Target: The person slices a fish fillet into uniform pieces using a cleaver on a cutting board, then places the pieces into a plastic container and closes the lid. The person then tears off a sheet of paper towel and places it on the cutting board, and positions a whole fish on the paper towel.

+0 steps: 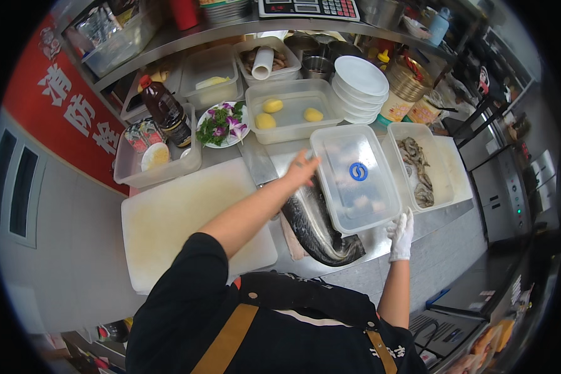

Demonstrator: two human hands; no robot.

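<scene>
A translucent plastic container with a lid (362, 187) and a blue round mark on it stands before me. My left hand (303, 169), bare and slightly blurred, is at its left edge with the fingers spread; nothing shows in the palm. In a white glove, my right hand (401, 236) is at the container's near right corner; whether it grips there is hard to tell. Pale pieces show dimly through the lid. Under my left forearm and beside the container lies a large dark fish (313, 224), its head end partly hidden. A cleaver (258, 163) rests left of it.
A white cutting board (191, 219) lies at left. Behind stand a tub with potatoes (273, 105), a plate of garnish (222, 124), stacked white plates (360, 89) and a dark bottle (166, 112). Right is a tub of shrimp (418, 173). A steel shelf (243, 29) overhangs the back.
</scene>
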